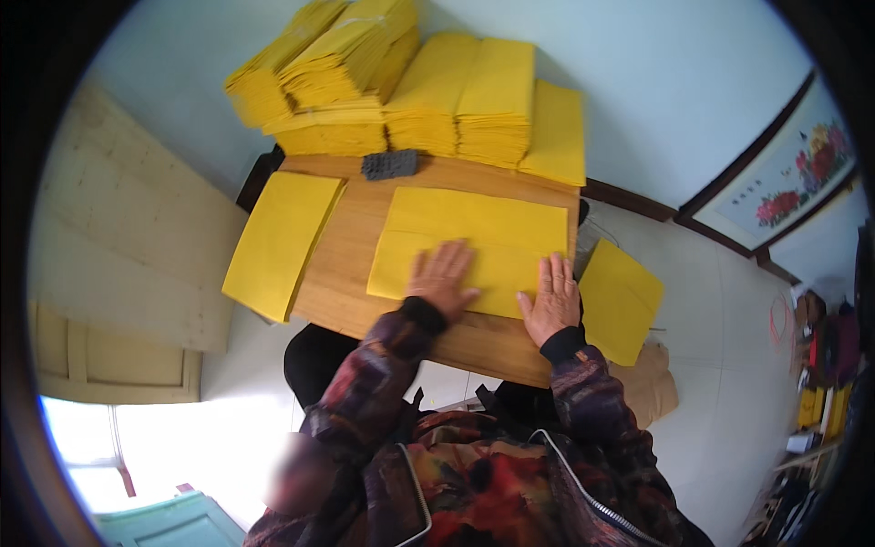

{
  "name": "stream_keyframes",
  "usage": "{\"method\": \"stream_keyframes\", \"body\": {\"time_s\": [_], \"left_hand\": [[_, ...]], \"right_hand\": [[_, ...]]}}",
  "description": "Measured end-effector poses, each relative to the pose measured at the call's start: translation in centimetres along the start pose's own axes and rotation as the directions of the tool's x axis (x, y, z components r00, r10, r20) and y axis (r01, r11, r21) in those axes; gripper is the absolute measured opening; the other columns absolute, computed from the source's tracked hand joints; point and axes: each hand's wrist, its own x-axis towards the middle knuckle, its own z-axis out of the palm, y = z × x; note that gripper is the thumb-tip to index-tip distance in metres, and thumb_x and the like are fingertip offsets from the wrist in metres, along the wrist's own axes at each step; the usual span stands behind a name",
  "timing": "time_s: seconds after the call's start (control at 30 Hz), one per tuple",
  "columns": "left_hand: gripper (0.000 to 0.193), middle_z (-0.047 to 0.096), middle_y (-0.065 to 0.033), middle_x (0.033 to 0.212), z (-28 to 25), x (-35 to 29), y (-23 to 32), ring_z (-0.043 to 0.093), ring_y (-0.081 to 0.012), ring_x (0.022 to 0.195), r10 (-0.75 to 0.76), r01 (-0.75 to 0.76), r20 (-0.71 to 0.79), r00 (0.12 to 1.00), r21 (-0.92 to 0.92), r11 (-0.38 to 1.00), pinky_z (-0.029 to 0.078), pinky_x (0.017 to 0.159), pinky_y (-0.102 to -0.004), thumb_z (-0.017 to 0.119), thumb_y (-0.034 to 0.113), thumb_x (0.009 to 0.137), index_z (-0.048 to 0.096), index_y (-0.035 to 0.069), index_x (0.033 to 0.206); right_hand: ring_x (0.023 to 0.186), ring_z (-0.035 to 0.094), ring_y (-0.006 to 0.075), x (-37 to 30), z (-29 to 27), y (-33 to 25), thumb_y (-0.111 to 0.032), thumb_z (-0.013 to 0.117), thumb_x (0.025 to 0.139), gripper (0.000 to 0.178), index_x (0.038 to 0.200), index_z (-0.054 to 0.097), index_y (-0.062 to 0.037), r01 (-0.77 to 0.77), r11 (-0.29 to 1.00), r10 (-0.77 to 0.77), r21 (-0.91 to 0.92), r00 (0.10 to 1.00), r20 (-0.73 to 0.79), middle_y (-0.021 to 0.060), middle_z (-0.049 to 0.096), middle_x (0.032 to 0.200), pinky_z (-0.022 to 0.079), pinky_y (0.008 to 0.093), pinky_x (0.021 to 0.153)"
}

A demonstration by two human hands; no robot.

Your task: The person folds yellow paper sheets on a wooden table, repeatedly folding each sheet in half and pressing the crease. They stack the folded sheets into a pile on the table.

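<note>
A wide yellow paper sheet (474, 219) with a crease along its length lies flat on the wooden table (337, 264) in front of me. My left hand (443, 276) rests palm down on its lower middle, fingers stretched out and slightly blurred. Near the sheet's right end my right hand (551, 297) also lies flat, fingers extended over the edge area. Neither hand grips anything. To the left, a thin pile of yellow paper (281, 239) sits at the table's left edge.
Tall stacks of folded yellow paper (492, 100) fill the table's far side. A dark grey textured block (390, 164) sits before them. More yellow paper (620, 301) lies right of the table, above brown paper (652, 383). A framed flower picture (784, 173) stands at the right wall.
</note>
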Motion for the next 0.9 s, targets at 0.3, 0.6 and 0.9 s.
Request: {"method": "stream_keyframes", "body": {"time_s": [0.3, 0.6, 0.9], "left_hand": [[0.065, 0.027, -0.0084, 0.153, -0.4, -2.9, -10.4, 0.026, -0.0300, 0.139, -0.120, 0.122, -0.023, 0.993, 0.183, 0.976, 0.024, 0.110, -0.0446, 0.051, 0.040, 0.088, 0.033, 0.012, 0.145], [0.071, 0.024, -0.0059, 0.154, 2.1, -2.3, -11.6, 0.023, -0.0283, 0.141, -0.097, 0.127, -0.113, 0.989, 0.300, 0.945, 0.021, 0.110, -0.0509, 0.053, 0.036, 0.086, 0.025, 0.015, 0.148], [0.070, 0.032, -0.0088, 0.150, -2.0, -10.1, -3.4, 0.027, -0.0299, 0.137, -0.354, 0.355, -0.021, 0.935, 0.080, 0.931, 0.019, 0.110, -0.0510, 0.060, 0.039, 0.081, 0.037, 0.012, 0.141]], "right_hand": [[0.133, 0.031, 0.0368, -1.2, 0.0, 0.1, -0.036, 0.063, 0.079, 0.068, 0.132, 0.043, 0.0019, 0.014, 0.989, 0.008, 0.144, 0.988, -0.151, 0.0198, 0.036, 0.143, 0.029, 0.0479, 0.104], [0.130, 0.032, 0.0394, -4.2, -1.0, 1.9, -0.023, 0.065, 0.078, 0.058, 0.127, 0.044, -0.0010, 0.098, 0.955, -0.016, 0.280, 0.959, -0.283, 0.0175, 0.039, 0.135, 0.031, 0.0478, 0.104], [0.105, 0.050, 0.0301, -7.3, -2.9, -4.2, -0.025, 0.067, 0.073, 0.038, 0.106, 0.057, -0.0088, 0.298, 0.930, -0.268, 0.216, 0.951, -0.155, 0.0102, 0.050, 0.113, 0.045, 0.0450, 0.082]]}}
